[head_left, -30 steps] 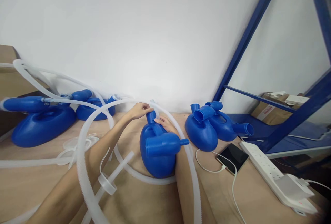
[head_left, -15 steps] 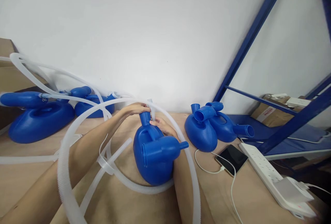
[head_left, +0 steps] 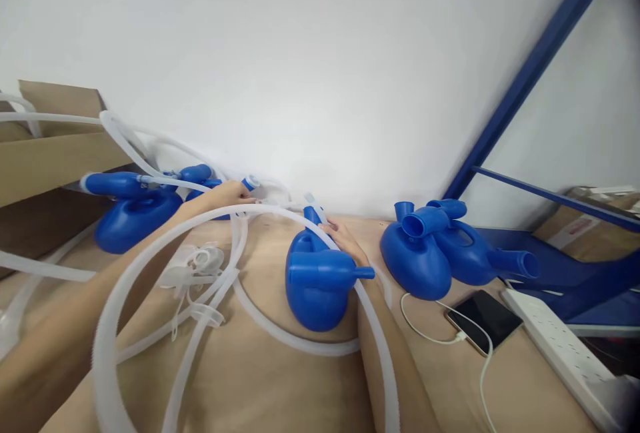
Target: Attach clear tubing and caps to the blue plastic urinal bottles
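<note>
A blue bottle (head_left: 316, 306) stands on the table at the centre, with a second blue piece (head_left: 323, 269) lying across its front and a spout pointing right. Behind its neck, my right hand (head_left: 345, 236) is closed round a translucent tube end (head_left: 316, 205), which rises beside the neck. My left hand (head_left: 235, 194) is stretched to the back left, close to a blue neck with a pale rim (head_left: 251, 183) and some tubing; its fingertips are blurred and partly hidden. A long ribbed hose (head_left: 113, 326) loops in front of both arms.
Blue bottles (head_left: 137, 223) and a cardboard box (head_left: 60, 163) are at the left. Clear plastic parts (head_left: 205, 261) lie under the hose. To the right are more blue bottles (head_left: 417, 263), a phone (head_left: 485, 320) with a cable, a power strip (head_left: 555, 343) and a blue rack (head_left: 530, 80).
My left hand has left the central bottle's neck and moved to the back left. My right hand remains behind the bottle. The view has shifted left, uncovering the clear plastic parts.
</note>
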Tool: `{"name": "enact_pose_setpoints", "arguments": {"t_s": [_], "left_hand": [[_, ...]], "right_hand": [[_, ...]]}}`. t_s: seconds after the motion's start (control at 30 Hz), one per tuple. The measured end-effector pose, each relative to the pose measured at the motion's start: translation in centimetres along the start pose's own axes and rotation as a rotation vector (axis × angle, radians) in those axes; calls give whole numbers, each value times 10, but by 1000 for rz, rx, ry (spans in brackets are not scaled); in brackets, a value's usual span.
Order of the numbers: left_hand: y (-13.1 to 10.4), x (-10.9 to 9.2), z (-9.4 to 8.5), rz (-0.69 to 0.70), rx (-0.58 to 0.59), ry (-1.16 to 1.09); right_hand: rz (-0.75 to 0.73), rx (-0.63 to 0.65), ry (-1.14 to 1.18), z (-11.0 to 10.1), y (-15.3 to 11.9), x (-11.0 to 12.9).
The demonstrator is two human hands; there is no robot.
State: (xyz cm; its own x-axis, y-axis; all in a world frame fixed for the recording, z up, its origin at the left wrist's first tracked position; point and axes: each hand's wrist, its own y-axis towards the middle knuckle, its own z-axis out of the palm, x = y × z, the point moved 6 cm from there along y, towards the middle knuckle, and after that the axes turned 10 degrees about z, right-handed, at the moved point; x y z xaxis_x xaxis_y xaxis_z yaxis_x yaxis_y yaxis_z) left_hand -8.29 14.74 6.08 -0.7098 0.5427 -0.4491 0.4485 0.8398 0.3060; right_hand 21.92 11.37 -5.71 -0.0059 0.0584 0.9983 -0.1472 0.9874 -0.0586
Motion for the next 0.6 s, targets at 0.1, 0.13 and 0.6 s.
{"name": "enact_pose_setpoints", "arguments": {"t_s": [0.1,0.13,0.6], "left_hand": [[-47,23,-19,-31,74,108],[-63,31,-22,-50,89,161],[-126,22,-6,-200,296,-64]], "right_hand": [[5,-5,3,-2,10,-4],[-1,-19,2,-5,12,-6],[-313,-270,-307,-47,19,40]]}}
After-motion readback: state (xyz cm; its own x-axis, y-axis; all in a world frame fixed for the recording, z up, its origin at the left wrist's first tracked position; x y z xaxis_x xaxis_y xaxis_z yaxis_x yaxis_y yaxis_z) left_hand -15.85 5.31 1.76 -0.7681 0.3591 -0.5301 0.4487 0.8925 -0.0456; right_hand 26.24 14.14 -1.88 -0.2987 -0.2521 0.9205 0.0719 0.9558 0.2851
